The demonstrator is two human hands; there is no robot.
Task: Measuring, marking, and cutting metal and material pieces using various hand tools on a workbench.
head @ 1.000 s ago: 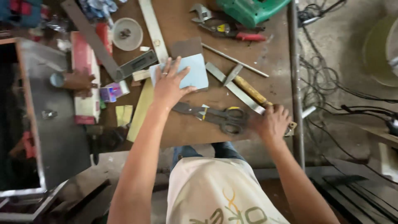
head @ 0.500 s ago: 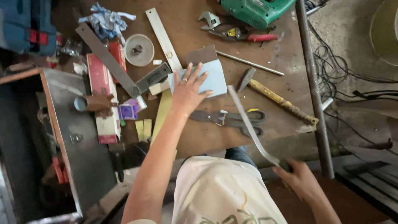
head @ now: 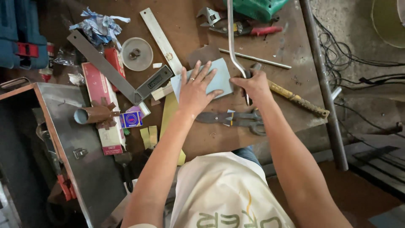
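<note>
My left hand (head: pixel 195 90) lies flat with spread fingers on a pale blue sheet (head: pixel 218 75) on the brown workbench (head: pixel 219 135). My right hand (head: pixel 253 85) is closed around the lower end of a long thin bent metal strip (head: pixel 231 40), which rises away toward the top edge of the view, right beside the sheet's right edge. Tin snips (head: pixel 236 119) lie just in front of both hands. A hammer with a yellowish handle (head: pixel 297 99) lies to the right of my right hand.
A try square (head: pixel 109 69), a steel ruler (head: pixel 161 39), a round metal disc (head: pixel 136 53), red boxes (head: pixel 101 105), a thin rod (head: pixel 257 59), an adjustable wrench and red-handled pliers (head: pixel 249 29) lie about. A metal case (head: pixel 80 160) stands left. Cables (head: pixel 363 71) lie on the floor right.
My right hand came up from below the bench edge with the metal strip and now holds it beside the blue sheet. My left hand stayed pressed on the sheet.
</note>
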